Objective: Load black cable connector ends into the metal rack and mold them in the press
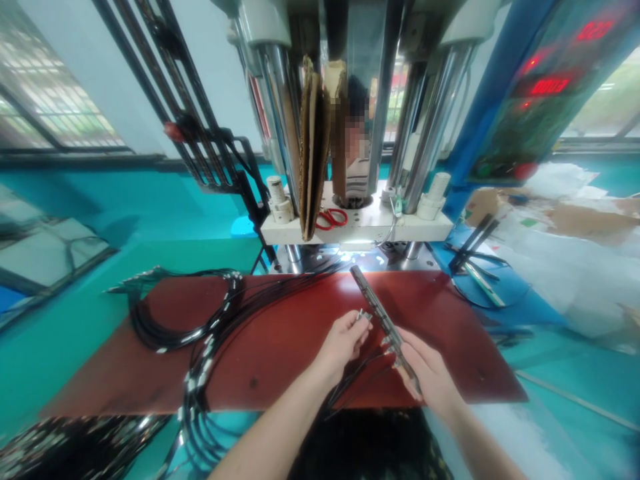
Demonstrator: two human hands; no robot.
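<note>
My right hand (425, 370) is closed around the near end of a long dark metal bar (376, 303), which tilts up and away over the table. Small metal ends (389, 343) of black cables sit along the bar's left side, beside my right fingers. Just left of the bar, my left hand (345, 343) pinches a small metal connector (363, 316) between thumb and fingertips. Thin black cables (356, 375) run down below both hands towards the lap. Part of the bar and the cable ends is hidden by my right fingers.
A reddish-brown board (280, 363) covers the work table. Coiled black cables (145, 327) lie on its left. Behind stands a press with a white plate (420, 230), bearing red-handled scissors (332, 218) and cardboard (311, 153). A blue control panel (530, 100) and plastic bags (565, 267) are at right.
</note>
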